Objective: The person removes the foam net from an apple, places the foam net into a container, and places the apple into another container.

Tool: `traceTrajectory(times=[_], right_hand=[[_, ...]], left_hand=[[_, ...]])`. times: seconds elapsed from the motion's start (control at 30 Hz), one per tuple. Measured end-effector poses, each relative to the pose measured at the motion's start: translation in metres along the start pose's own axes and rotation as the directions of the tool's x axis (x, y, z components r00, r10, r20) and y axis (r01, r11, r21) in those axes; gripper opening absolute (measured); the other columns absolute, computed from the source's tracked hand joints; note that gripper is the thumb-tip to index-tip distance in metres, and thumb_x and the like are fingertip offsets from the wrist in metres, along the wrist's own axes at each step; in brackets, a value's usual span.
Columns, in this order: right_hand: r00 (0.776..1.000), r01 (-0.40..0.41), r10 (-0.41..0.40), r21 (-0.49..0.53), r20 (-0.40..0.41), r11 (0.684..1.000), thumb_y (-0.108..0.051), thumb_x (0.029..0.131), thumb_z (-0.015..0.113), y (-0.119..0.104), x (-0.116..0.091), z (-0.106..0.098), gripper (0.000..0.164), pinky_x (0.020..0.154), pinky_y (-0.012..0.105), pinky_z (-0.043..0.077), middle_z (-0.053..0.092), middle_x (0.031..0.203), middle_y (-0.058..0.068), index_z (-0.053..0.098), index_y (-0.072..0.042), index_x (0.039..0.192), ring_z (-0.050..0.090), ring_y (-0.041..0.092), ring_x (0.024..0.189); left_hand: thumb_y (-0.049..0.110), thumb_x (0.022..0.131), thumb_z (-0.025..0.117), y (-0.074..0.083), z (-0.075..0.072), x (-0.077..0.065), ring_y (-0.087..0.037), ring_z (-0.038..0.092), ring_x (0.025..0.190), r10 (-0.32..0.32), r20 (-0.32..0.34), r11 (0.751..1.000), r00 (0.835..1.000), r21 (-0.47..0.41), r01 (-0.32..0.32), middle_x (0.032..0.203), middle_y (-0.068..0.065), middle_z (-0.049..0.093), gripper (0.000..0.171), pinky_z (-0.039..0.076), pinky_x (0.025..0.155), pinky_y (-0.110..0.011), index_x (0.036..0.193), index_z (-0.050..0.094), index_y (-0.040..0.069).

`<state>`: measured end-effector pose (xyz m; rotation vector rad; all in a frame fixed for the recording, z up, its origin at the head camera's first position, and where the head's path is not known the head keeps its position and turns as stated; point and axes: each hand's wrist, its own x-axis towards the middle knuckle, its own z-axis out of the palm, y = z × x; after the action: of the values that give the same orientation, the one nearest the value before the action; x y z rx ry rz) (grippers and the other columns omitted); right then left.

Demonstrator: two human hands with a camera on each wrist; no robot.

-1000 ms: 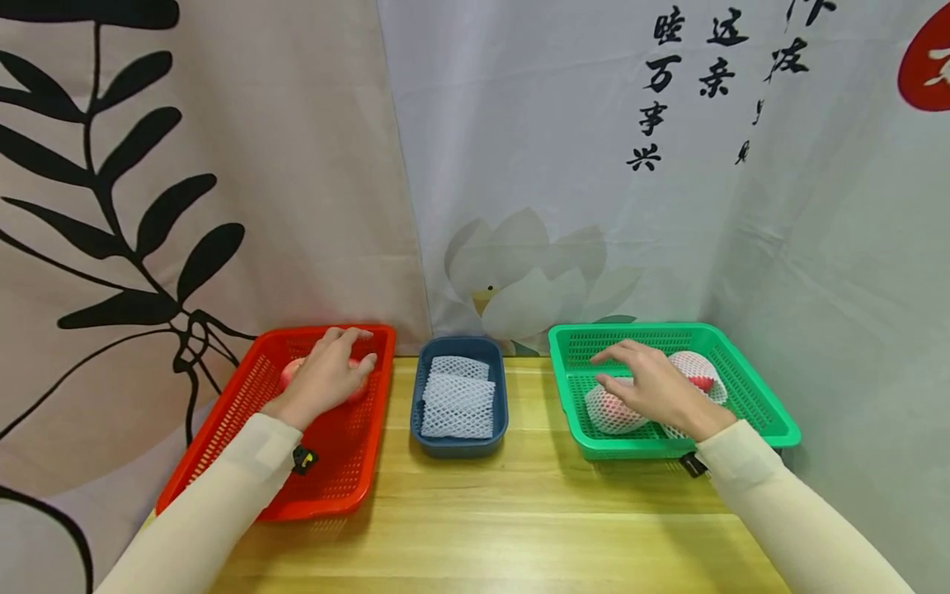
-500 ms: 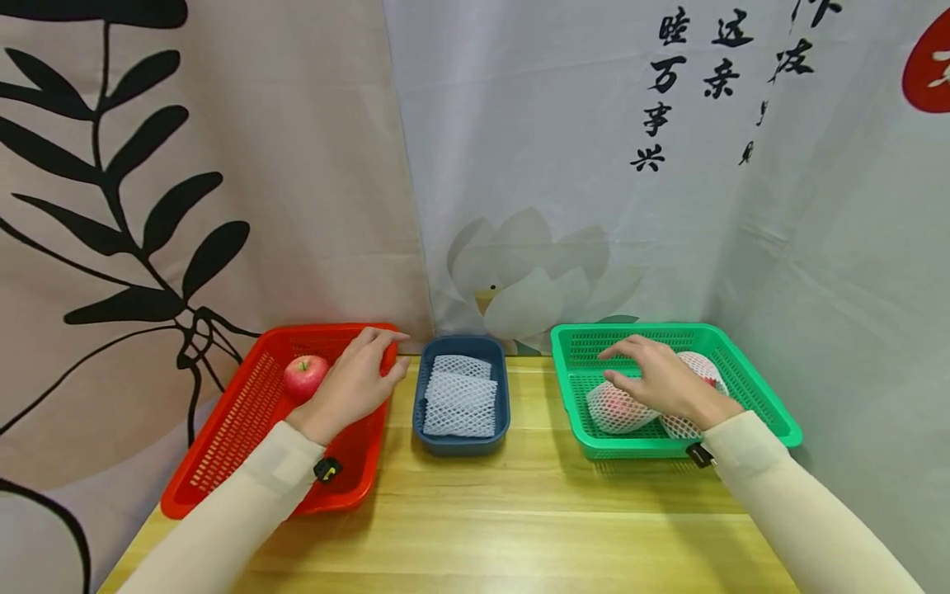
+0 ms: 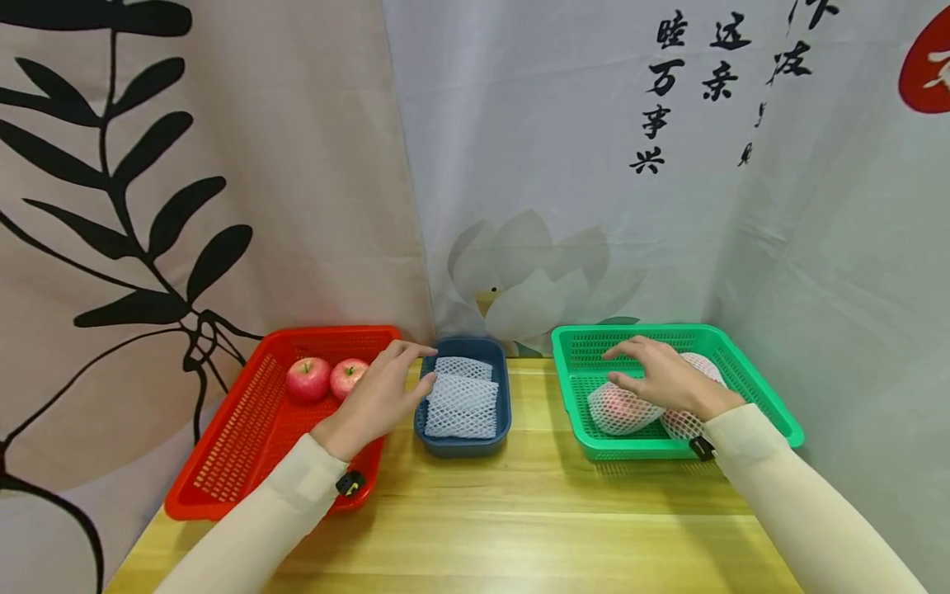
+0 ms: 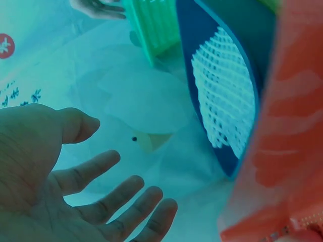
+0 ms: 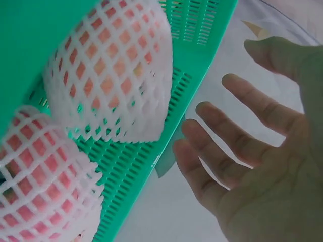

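My left hand (image 3: pixel 378 396) hovers over the right rim of the red basket (image 3: pixel 223 462), its fingertips by the left edge of a blue tray (image 3: pixel 462 447). White foam fruit nets (image 3: pixel 460 408) lie flat in that tray. Two red apples (image 3: pixel 308 379) sit in the red basket, one partly covered by my left hand. Over the green basket (image 3: pixel 579 346) my right hand (image 3: pixel 664 379) is held with relaxed, spread fingers. Beneath it are two reddish fruits in foam nets, one netted fruit (image 5: pixel 108 70) and another netted fruit (image 5: pixel 45 186) in the right wrist view. Both hands hold nothing.
The containers stand in a row on a wooden table (image 3: pixel 475 528), with a cloth backdrop (image 3: pixel 549 165) close behind them. Another cloth (image 3: pixel 861 272) hangs along the right side. A small black device (image 3: pixel 350 483) sits at the left wrist.
My left hand has moved right, from above the apples in the red basket toward the blue tray, uncovering the apples. My right hand has barely shifted over the green basket.
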<state>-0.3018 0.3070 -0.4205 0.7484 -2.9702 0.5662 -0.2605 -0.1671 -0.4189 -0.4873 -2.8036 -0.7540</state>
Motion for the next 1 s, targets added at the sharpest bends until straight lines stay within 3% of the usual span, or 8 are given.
traceTrajectory(times=[0.47, 1.0], right_hand=[[0.999, -0.008, 0.008, -0.002, 0.051, 1.0, -0.032, 0.115, 0.077, 0.008, 0.004, -0.002, 0.047, 0.12, 0.081, 0.05, 0.066, 0.162, 0.028, 0.072, -0.009, 0.155, 0.058, 0.059, 0.153], [0.989, -0.003, 0.006, -0.02, 0.151, 1.0, -0.035, 0.113, 0.079, 0.011, 0.012, 0.0, 0.051, 0.119, 0.08, 0.051, 0.062, 0.164, 0.032, 0.071, -0.008, 0.155, 0.056, 0.062, 0.154]], left_hand=[[0.028, 0.111, 0.08, 0.03, 0.016, -0.006, -0.036, 0.069, 0.138, 0.09, -0.032, 0.995, 0.995, -0.042, -0.091, 0.15, -0.015, 0.069, 0.045, 0.064, 0.117, -0.057, 0.153, 0.073, 0.013], [0.028, 0.113, 0.079, 0.057, 0.047, -0.002, -0.035, 0.069, 0.141, 0.159, -0.032, 0.985, 0.987, -0.065, -0.161, 0.154, -0.012, 0.069, 0.042, 0.063, 0.119, -0.054, 0.152, 0.074, 0.014]])
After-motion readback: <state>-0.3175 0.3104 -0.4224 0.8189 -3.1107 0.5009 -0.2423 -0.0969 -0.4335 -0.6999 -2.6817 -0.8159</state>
